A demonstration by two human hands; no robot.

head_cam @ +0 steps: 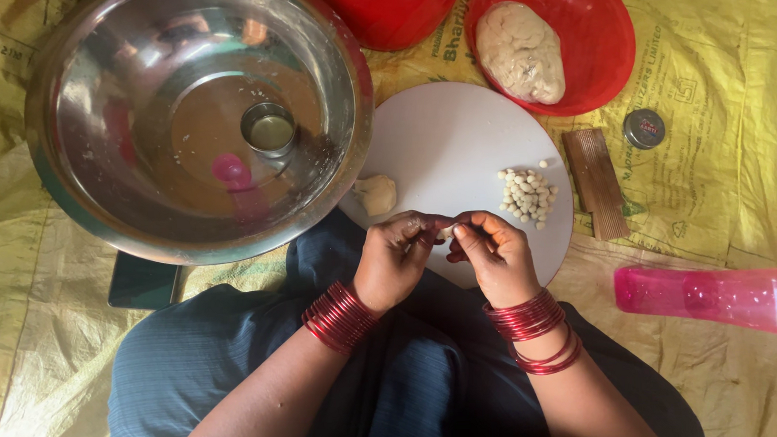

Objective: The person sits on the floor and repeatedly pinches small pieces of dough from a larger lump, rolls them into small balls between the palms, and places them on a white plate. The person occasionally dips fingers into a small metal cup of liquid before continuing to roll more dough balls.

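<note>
Your left hand [392,261] and right hand [495,255] meet fingertip to fingertip, both pinching one small dough bit [445,232] over the near edge of the white round board [455,135], likely so crumbs land there. It's too small to tell its long axis. Left and beyond sits the steel bowl [67,173]; a dough lump [376,194] lies just ahead, finished pellets [527,193] ahead-right, then the ridged wooden block [596,181].

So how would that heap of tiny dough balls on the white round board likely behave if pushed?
The dough balls look round and loose, so they would probably roll and scatter across the smooth white board. Being soft like the dough lump, they may squash or stick together. Each looks very light.
</note>
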